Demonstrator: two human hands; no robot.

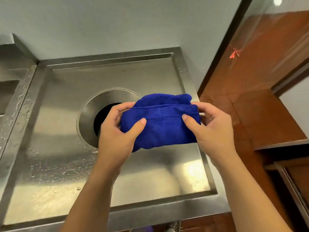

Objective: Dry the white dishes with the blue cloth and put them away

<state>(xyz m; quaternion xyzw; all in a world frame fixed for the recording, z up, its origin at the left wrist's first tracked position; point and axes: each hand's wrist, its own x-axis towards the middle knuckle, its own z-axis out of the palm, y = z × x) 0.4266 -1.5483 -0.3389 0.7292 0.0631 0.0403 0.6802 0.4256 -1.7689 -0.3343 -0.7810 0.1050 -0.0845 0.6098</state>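
Observation:
The blue cloth [160, 121] is bunched up and held in the air above the steel counter, wrapped around something that it hides almost fully. A thin white edge [201, 113] peeks out at the cloth's right side, likely a white dish. My left hand [117, 131] grips the cloth's left side with the thumb pressed on top. My right hand [215, 129] grips the right side the same way.
A wet stainless steel counter [58, 148] has a round hole [103, 118] with a dark opening just left of my hands. A sink basin [8, 94] lies at the far left. Brown wooden floor and a door frame [250, 97] are to the right.

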